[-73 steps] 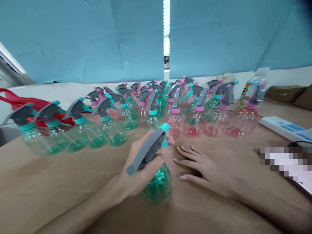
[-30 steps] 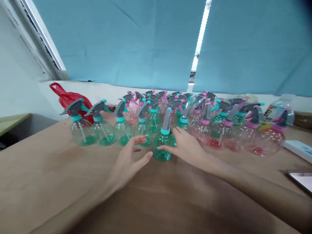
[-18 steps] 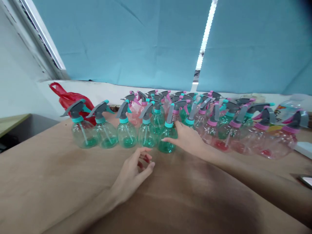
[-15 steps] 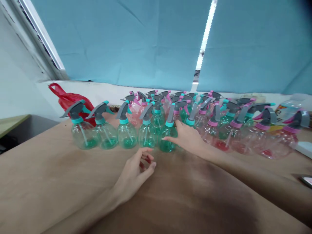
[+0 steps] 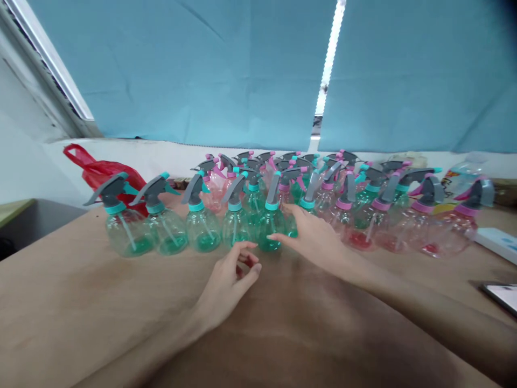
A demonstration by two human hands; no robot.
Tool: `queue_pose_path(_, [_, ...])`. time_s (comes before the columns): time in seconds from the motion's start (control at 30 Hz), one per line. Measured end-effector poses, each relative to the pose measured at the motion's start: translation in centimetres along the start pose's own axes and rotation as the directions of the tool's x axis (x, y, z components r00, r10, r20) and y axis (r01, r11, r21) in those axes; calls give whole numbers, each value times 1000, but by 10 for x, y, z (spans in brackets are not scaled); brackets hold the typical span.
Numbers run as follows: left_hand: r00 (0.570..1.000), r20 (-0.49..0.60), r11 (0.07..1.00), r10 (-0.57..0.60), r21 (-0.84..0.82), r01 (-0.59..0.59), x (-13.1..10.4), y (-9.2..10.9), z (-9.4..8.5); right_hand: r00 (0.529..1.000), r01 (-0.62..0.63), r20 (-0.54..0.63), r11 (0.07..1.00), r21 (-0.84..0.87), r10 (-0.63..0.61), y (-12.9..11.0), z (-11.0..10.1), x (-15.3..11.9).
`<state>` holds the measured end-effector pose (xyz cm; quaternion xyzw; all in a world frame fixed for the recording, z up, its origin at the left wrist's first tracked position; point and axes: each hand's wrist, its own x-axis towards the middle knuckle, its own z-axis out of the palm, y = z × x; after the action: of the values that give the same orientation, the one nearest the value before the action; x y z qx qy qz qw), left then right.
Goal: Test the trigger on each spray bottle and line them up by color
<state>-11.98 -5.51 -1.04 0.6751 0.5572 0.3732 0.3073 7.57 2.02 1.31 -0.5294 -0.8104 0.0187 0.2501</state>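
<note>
My right hand [image 5: 309, 233] is at the right side of a green-tinted spray bottle [image 5: 271, 226] in the front row. Its thumb lies across the bottle's lower front; its other fingers are spread behind and partly hidden. The bottle stands upright, with a turquoise collar, a grey trigger head and some green liquid. My left hand [image 5: 231, 277] hovers over the table just in front of the row, fingers loosely curled and thumb apart, with nothing in it. Closest to it is another green spray bottle [image 5: 235, 223]. Further left stand more green ones, including an end bottle [image 5: 125, 231].
Pink spray bottles [image 5: 452, 231] fill the right of the row, with several more packed behind. A red plastic bag [image 5: 109, 175] lies at the back left. At the right are a white box [image 5: 496, 242] and a phone [image 5: 503, 296] on the wooden table [image 5: 100, 302].
The view has shifted slightly, moving the bottles left in the picture. Against the bottle, my right thumb has slid a little right and down. My left hand has moved slightly right relative to the row.
</note>
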Motion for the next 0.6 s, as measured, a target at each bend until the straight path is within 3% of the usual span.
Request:
queue_pose_path(0.13, [1000, 11, 999, 20, -33, -20, 13, 4, 1, 999, 44, -34, 997, 67, -42, 26, -25, -24])
queue_pose_path(0.27, [998, 43, 996, 38, -81, -35, 25, 12, 9, 998, -12, -66, 997, 74, 17, 52, -34, -29])
queue_pose_path(0.6, [992, 104, 984, 67, -170, -49, 27, 33, 40, 985, -122, -104, 984, 133, 136, 50, 0, 2])
